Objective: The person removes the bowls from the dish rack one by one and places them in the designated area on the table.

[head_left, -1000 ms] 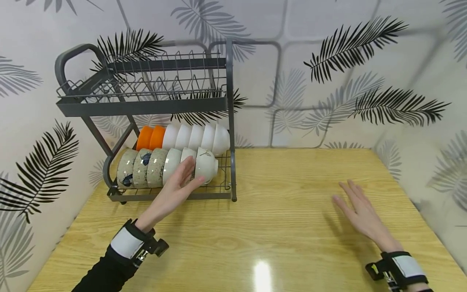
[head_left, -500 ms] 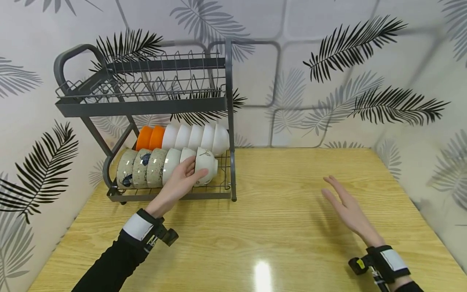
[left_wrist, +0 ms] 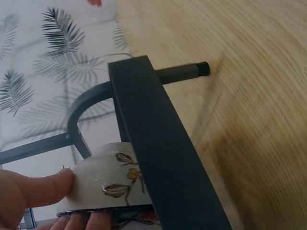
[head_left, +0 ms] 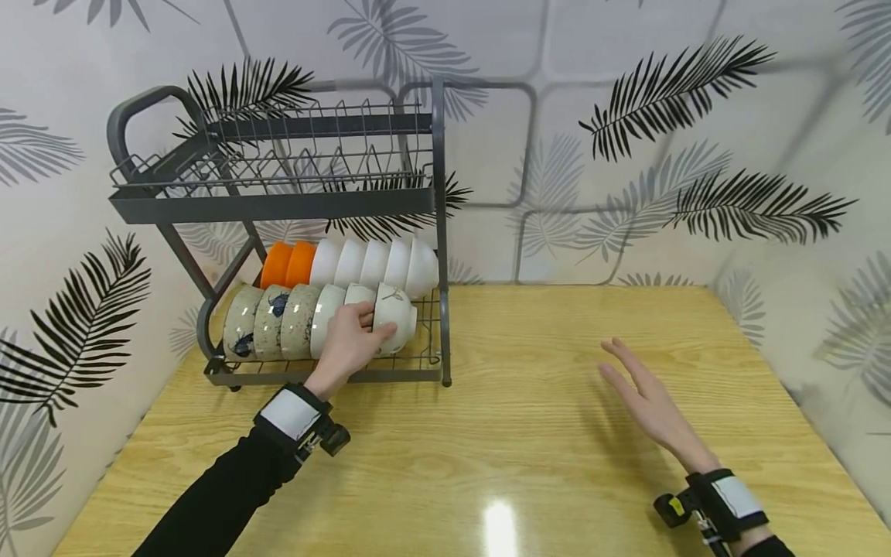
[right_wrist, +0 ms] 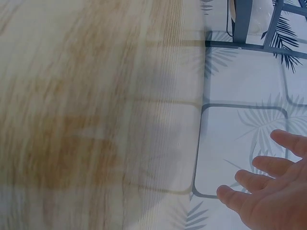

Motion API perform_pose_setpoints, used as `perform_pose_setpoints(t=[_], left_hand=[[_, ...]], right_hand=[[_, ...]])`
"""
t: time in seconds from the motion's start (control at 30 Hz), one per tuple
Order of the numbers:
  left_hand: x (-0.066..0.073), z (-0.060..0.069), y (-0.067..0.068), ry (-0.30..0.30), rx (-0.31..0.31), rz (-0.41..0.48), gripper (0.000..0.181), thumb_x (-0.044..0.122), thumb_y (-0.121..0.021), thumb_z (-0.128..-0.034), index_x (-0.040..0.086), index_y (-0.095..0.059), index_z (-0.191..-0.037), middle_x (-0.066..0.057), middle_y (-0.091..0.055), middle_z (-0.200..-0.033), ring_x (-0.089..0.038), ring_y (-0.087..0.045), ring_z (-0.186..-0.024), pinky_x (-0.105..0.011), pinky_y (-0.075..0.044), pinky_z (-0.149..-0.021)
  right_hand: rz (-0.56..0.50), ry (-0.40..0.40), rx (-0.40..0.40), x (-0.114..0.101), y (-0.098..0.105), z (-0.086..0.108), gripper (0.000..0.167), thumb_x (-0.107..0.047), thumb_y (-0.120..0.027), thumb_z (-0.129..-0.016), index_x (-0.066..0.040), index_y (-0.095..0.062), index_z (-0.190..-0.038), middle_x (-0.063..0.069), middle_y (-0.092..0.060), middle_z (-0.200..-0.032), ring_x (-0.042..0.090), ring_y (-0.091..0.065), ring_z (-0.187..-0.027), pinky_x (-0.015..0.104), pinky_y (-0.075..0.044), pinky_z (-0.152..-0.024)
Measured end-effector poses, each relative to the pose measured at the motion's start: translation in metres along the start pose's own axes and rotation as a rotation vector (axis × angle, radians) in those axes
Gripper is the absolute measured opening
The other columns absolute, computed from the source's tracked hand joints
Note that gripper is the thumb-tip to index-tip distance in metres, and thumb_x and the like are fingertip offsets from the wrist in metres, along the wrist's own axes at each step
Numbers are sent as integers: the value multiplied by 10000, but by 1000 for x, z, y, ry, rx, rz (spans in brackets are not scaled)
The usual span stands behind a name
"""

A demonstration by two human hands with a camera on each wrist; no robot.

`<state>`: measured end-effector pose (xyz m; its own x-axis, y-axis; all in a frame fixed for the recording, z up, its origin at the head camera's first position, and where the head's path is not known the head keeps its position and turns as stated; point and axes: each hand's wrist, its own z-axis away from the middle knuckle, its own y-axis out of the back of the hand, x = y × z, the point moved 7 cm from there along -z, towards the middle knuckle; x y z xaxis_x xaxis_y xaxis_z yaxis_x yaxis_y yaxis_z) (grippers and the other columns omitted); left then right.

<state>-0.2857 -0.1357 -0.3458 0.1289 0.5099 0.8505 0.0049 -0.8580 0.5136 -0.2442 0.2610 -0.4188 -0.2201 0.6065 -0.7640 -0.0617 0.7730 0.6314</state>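
Observation:
My left hand [head_left: 350, 339] pinches the rim of the rightmost bowl [head_left: 397, 316] in the front row of the dish rack's lower shelf. In the left wrist view, the thumb [left_wrist: 45, 189] presses the pale outside of this flower-patterned bowl [left_wrist: 98, 175], while the fingers reach past its dark rim. The bowl stands on its side beside the other front-row bowls, its foot facing right. Over the right part of the table, my right hand [head_left: 653, 406] holds nothing. Its fingers [right_wrist: 254, 182] are spread and fairly straight in the right wrist view.
The grey two-tier dish rack [head_left: 278, 205] stands at the back left of the wooden table [head_left: 515, 433]. Behind the front row sit orange bowls [head_left: 288, 264] and several white bowls [head_left: 376, 261]. Speckled bowls [head_left: 295, 321] fill the front left. A patterned wall covering [head_left: 626, 77] rises behind.
My left thumb has come down onto the rightmost bowl, and the wrist has swung to the right. The right hand has drifted left over the table. The bowls stay in place.

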Motion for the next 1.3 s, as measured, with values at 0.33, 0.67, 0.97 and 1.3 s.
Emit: perform_pose_setpoints(t=[0.33,0.67,0.97,1.3], left_hand=[[-4,-2,4,33,132,-26,355,94,-690,-945,-69,-651,-1257,-269,-711,-1184,-370,-715,-1083,-426,-616,-862],[-13,6,1,6,110,129,307,88,-651,-974,-63,-619,-1240,-273,-708,-1188,-365,-713,-1096,-166,-562,-755],[1,21,1,-138,54,192,275,42,-629,-976,-84,-582,-1216,-293,-687,-1193,-326,-716,-1062,-129,-548,-790],[22,47,-5,-373,24,106,226,13,-664,-937,-31,-614,-1153,-189,-697,-1096,-56,-622,-913,-182,-544,-785]], right_hand=[[-1,-2,-9,-1,-1,-2,597,-357,-394,-1090,-34,-281,-1579,247,-122,-1676,540,-144,-1510,777,-178,-1133],[-17,9,-16,-2,-2,-3,588,-344,-392,-1092,-20,-291,-1572,257,-136,-1672,533,-153,-1511,751,-201,-1150],[-120,35,-46,-12,-6,-1,569,-304,-384,-1099,-42,-259,-1588,261,-155,-1667,519,-178,-1511,737,-225,-1153],[-232,223,-27,-49,-10,4,528,-112,-449,-1072,-42,-301,-1574,266,-290,-1618,256,-313,-1522,109,-377,-1123]])
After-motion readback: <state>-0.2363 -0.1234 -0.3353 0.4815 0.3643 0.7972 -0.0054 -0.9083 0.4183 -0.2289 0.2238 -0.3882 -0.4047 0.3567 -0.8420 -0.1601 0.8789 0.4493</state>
